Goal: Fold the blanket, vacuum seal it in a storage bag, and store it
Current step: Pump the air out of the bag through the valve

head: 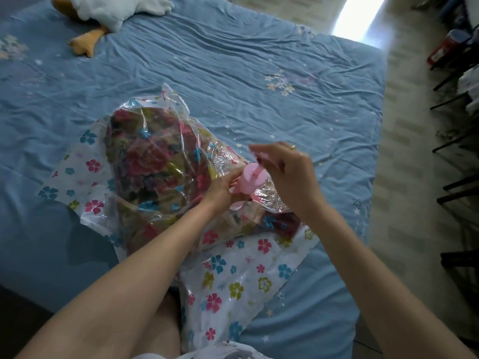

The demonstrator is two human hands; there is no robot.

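While the floral blanket sits inside the clear flower-printed storage bag on the blue bed, left hand grips the pink cylindrical pump; right hand pinches its blurred pink handle above.

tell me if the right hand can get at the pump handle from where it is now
Probably yes: the right hand hovers just above the pink pump, nothing between them, while the left hand steadies its body.
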